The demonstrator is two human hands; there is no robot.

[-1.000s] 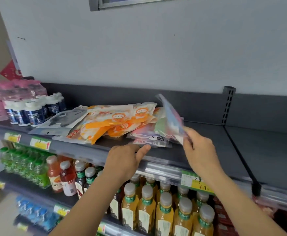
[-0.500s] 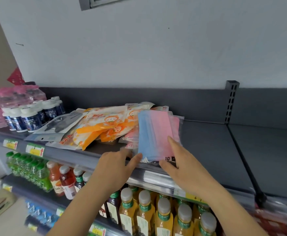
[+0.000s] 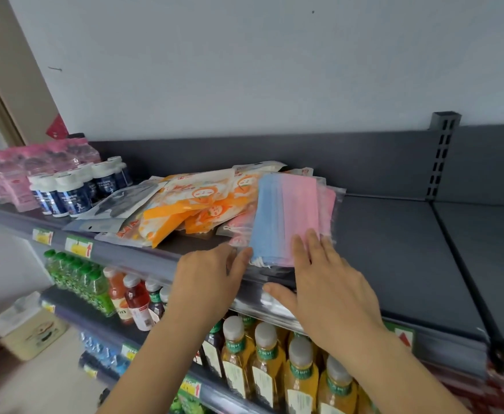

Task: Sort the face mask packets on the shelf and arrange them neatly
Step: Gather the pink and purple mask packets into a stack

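Blue-and-pink packet [image 3: 283, 219] flat on its stack
Upright in your right hand [image 3: 328, 282] a second ago, it lies at the shelf [image 3: 394, 249] front; your straight fingers [image 3: 312, 249] press it, your left hand [image 3: 206, 279] touches its edge, gripping nothing; the orange packets [image 3: 197, 210] await sorting

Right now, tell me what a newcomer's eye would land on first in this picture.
The blue-and-pink mask packet stands out first, lying at the right end of the pile on the top shelf, with the right hand flat on its near end and the left hand touching its left edge. Next come the orange packets, heaped untidily to its left.
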